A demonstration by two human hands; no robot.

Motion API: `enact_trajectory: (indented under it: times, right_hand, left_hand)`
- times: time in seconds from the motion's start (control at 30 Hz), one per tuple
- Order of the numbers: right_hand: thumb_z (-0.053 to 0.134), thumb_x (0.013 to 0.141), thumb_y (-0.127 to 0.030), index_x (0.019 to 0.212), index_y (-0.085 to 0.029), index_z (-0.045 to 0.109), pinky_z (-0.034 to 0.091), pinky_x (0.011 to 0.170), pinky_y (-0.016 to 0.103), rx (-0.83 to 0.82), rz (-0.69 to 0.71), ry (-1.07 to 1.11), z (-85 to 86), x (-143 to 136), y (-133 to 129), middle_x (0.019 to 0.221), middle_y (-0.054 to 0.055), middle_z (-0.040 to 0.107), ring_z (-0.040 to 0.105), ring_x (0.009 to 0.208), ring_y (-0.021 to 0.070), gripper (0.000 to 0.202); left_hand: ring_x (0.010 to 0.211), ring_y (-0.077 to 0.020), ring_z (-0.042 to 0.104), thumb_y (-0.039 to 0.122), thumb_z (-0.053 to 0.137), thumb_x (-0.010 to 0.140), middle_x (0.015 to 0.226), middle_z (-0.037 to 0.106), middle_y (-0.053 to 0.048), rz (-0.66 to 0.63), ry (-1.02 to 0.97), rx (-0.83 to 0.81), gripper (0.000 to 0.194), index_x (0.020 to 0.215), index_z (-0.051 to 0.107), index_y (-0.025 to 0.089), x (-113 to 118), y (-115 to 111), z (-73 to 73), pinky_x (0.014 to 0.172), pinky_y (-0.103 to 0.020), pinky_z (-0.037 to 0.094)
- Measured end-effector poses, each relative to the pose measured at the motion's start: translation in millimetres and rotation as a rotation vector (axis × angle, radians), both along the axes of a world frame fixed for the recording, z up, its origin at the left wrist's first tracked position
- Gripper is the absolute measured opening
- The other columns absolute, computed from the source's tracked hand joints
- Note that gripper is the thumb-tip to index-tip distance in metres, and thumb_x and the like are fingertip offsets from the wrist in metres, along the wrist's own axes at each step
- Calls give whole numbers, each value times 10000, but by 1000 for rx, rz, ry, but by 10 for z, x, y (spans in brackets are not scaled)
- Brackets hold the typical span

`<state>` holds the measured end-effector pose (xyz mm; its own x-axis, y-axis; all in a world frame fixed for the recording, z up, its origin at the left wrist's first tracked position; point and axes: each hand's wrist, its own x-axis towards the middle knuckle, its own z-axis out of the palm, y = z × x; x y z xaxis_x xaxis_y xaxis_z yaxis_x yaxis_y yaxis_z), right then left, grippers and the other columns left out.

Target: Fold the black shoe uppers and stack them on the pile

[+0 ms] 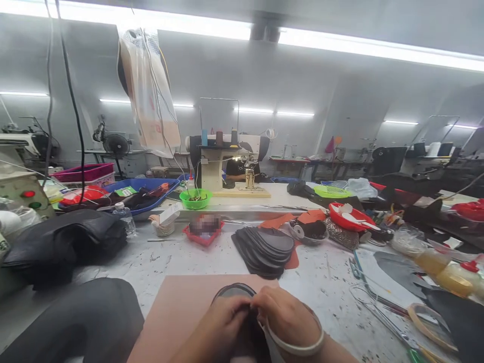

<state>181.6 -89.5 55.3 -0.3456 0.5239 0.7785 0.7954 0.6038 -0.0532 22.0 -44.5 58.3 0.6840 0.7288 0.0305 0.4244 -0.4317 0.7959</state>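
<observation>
A dark, round-edged piece of leather-like material [236, 289] lies over the pinkish board in front of me. My left hand [223, 322] pinches its edge with the thumb and forefinger closed. Right beside it, fingertips nearly touching, my right hand [287, 315] is also closed on the same dark piece. A pale ring that looks like a roll of tape [297, 349] sits around my right wrist. Just beyond my hands lies a fanned stack of dark grey curved pieces [266, 247]. My palms and forearms cover much of the held piece.
Scissors [393, 322] and a tape roll [431, 330] lie to the right. Black material [75, 317] spreads at the left. A red tray [204, 241] and a green bowl [194, 200] stand farther off, before a sewing machine [212, 174]. A person sits behind it.
</observation>
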Motion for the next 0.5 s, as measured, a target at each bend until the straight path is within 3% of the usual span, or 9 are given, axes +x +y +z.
enact_trajectory:
  times: [0.13,0.23,0.37,0.5]
  right_hand:
    - [321,689,-41,764,-190,453,282,459,233,78,-50,83,-66,-128,134,613,-8,461,419,484,126,213]
    - [357,749,-55,680,-174,482,324,537,243,126,-55,70,-13,-143,70,680,23,497,453,569,133,186]
    - [384,800,-23,594,-136,475,316,570,278,337,18,-51,32,-171,-83,609,16,533,467,537,119,252]
    - [361,815,-13,615,-138,499,352,624,284,313,-7,-25,1,-282,-112,671,17,595,541,588,109,273]
  left_hand:
    - [707,-180,586,324,343,849,788,658,-53,-79,-64,39,296,864,611,200,-7,-188,9,639,-229,424]
    - [720,-193,588,365,427,802,786,659,-50,-90,-83,19,247,856,624,226,-53,-177,-58,668,-237,426]
    - [886,-213,567,349,424,792,924,652,-54,47,-230,-248,284,909,634,197,-117,-151,-114,807,-292,419]
    - [862,-224,572,329,558,677,866,652,-55,204,-350,-556,262,862,642,163,-88,-155,-174,780,-321,429]
